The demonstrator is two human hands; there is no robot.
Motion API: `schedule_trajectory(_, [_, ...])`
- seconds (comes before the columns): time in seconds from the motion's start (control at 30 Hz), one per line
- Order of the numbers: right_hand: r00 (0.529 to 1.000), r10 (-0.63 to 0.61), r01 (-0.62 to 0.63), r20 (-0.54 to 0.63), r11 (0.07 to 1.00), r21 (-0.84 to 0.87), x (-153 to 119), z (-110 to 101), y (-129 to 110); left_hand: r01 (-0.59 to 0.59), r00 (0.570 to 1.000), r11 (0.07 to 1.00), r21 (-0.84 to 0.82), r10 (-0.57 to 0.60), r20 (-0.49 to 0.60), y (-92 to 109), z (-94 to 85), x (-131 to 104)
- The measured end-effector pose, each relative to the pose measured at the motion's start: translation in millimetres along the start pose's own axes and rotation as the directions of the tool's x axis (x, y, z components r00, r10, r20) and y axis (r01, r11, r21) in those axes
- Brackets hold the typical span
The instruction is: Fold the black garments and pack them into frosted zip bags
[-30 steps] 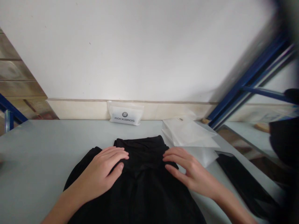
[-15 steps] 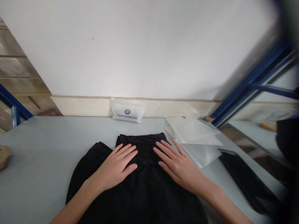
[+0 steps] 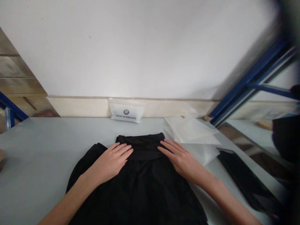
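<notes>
A black garment (image 3: 145,190) is spread on the grey table in front of me, with its narrower folded end pointing to the wall. A straight band of fabric runs across it between my hands. My left hand (image 3: 112,162) grips the left end of this band, fingers on top and the thumb mostly tucked under. At the right end, my right hand (image 3: 181,157) has its fingers over the fabric, and its thumb is hidden. Another folded part of the garment sticks out beyond my left wrist.
Against the wall stands a white ROCKBROS pouch (image 3: 126,111). Clear plastic bags (image 3: 191,129) lie right of the garment, beside a black flat object (image 3: 246,175). Blue metal frame bars (image 3: 246,79) rise at the right. The grey table (image 3: 35,162) extends left.
Both thumbs, spread on the fabric before, have tucked in under it. A straight band now shows between my hands. The view has shifted slightly.
</notes>
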State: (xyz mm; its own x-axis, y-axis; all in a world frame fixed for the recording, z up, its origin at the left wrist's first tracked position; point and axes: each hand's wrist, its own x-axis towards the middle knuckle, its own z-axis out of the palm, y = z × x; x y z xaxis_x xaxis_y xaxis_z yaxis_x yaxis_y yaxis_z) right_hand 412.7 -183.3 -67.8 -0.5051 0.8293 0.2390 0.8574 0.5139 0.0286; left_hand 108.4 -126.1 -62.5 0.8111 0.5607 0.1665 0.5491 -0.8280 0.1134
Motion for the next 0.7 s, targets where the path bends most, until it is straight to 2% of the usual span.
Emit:
schedule_trajectory(0.2, [0.998, 0.015, -0.017, 0.056, 0.999, 0.032, -7, 5, 8, 0.006, 0.997, 0.999, -0.034, -0.003, 0.078, -7, 4.9, -17])
schedule_trajectory(0.37, [0.989, 0.018, -0.025, 0.149, 0.999, 0.045, -9, -5, 9, -0.024, 0.994, 1.0, -0.006, 0.024, 0.11, -4, -1.6, -23])
schedule_trajectory(0.53, [1.0, 0.028, -0.028, 0.011, 0.999, 0.04, 14, -21, -9, -0.036, 0.999, 0.997, -0.067, 0.036, -0.006, 17, -15.8, -2])
schedule_trajectory(0.63, [0.998, -0.033, 0.03, 0.044, 0.997, 0.073, 35, -22, -21, 0.016, 0.999, 0.993, -0.118, -0.021, -0.035, 25, -16.0, 18])
schedule_trajectory(0.7, [0.998, -0.016, 0.012, 0.065, 0.997, 0.073, 47, -17, -22, 0.068, 0.997, 0.991, -0.118, -0.073, -0.04, 23, -11.1, 27])
